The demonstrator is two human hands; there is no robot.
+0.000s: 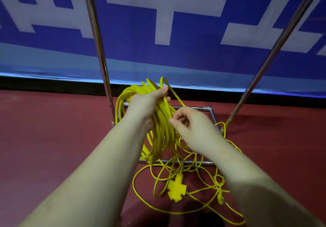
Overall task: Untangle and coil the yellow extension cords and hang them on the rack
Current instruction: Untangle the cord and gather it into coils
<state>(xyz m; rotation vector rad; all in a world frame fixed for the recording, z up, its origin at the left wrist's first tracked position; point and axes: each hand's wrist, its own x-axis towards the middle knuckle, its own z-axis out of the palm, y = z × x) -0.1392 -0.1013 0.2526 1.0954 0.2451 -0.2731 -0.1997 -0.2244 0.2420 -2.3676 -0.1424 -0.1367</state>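
Mid-coiling: thick yellow cord coil [159, 120] is gripped by left hand [146, 103]; right hand [192, 128] pinches a strand; loose cord on the floor [176, 212] must be gathered next.

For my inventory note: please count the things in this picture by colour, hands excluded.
Yellow: 4, namely coiled bundle, loose cord, multi-outlet socket, plug.
Silver: 1, namely rack.
Blue and white: 1, namely banner.
Total: 6
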